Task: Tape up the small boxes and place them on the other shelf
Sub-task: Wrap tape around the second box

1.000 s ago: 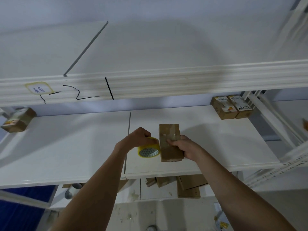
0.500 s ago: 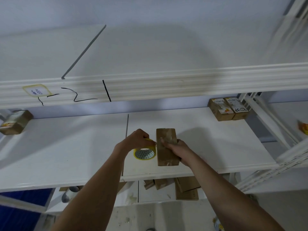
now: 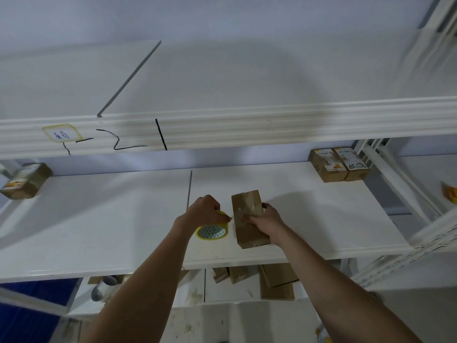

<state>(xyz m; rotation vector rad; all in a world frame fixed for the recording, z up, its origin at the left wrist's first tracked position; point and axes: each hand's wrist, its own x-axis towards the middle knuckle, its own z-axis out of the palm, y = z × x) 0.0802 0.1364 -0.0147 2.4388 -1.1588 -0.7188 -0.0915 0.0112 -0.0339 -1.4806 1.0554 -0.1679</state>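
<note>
A small brown cardboard box (image 3: 248,233) lies lengthwise on the white middle shelf (image 3: 99,226), near its front edge. My right hand (image 3: 265,220) grips the box across its middle from the right. Just to its left my left hand (image 3: 206,210) holds a yellow roll of tape (image 3: 212,231), which rests against the shelf. The two hands sit close together, and a short bit of tape seems to run from the roll to the box's left side.
Two taped boxes (image 3: 337,164) stand at the shelf's back right, another box (image 3: 24,180) at its far left. Above is an upper shelf beam (image 3: 247,125) with black marker lines. Flat cardboard pieces (image 3: 277,280) lie on the lower shelf. A white rack upright (image 3: 400,189) stands on the right.
The box and the tape roll have come down onto the shelf surface. My left hand has lowered the roll and shifted slightly away from the box.
</note>
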